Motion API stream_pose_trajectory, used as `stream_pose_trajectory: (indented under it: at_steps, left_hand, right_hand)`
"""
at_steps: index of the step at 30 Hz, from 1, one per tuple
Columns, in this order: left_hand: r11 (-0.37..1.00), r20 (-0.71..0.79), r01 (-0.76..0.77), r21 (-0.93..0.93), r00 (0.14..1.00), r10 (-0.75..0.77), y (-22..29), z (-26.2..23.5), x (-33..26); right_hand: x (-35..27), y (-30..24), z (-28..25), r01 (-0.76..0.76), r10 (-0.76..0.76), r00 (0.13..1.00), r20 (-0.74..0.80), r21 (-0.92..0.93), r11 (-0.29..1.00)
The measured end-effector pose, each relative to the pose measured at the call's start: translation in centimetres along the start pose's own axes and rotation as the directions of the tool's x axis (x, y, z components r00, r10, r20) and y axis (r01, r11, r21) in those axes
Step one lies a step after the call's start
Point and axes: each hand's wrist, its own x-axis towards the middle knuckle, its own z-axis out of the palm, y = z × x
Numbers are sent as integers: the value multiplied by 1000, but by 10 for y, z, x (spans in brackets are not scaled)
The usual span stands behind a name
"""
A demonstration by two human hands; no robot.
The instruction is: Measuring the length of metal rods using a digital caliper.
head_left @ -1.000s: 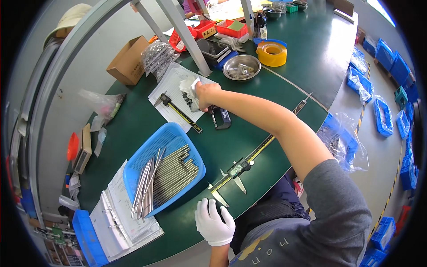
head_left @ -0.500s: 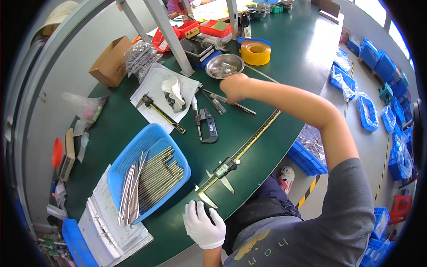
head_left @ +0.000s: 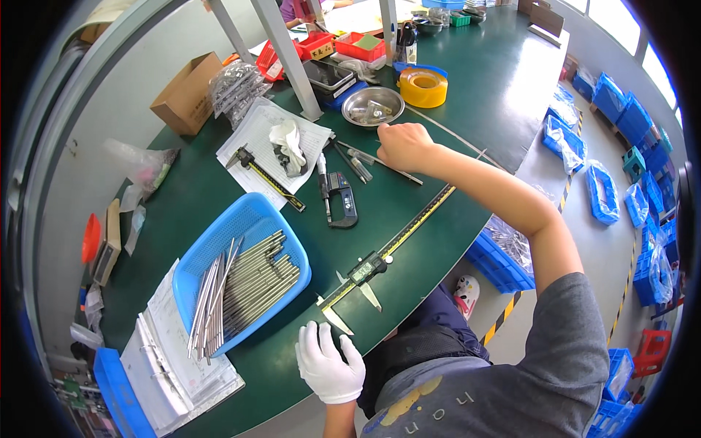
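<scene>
My left hand [head_left: 330, 367], in a white glove, is open with its fingers slightly spread at the table's near edge. Just beyond its fingertips lies a long digital caliper [head_left: 369, 269], its jaws toward me and partly apart. My bare right hand [head_left: 405, 148] is closed, fingers curled, just below a round metal bowl [head_left: 350, 109] of small clear pieces. What its fingers hold, if anything, is hidden. Beside that hand lie a thin rod [head_left: 403, 176] and small tubes [head_left: 361, 170]. A digital micrometer [head_left: 341, 201] rests left of the long caliper.
A blue basket [head_left: 191, 244] of metal rods [head_left: 255, 281] stands at left, overlapping an open ring binder [head_left: 162, 369]. A shorter caliper [head_left: 266, 179] and white cloth [head_left: 289, 144] lie on papers. Yellow tape [head_left: 423, 89] sits behind the bowl. A metal post [head_left: 288, 62] rises from the table.
My right hand has shifted to the right, away from the bowl's near rim. The clear pieces in the bowl lie differently. My left hand stays near the caliper jaws; the view has shifted slightly.
</scene>
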Motion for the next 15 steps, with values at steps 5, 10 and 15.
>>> stream_pose_trajectory:
  at_steps: [5, 10, 15]
  left_hand:
    - [998, -51, -12, -54, 999, 9, -2, 3, 0]
    - [961, -238, -61, -269, 971, -5, 2, -2, 1]
    - [316, 230, 274, -908, 958, -170, 17, -15, 24]
  right_hand:
    - [-11, 18, 34, 54, -46, 993, 104, -71, 996]
    - [-29, 35, 26, -70, 67, 997, 41, 70, 995]
    - [-95, 13, 6, 232, -162, 971, -177, 515, 825]
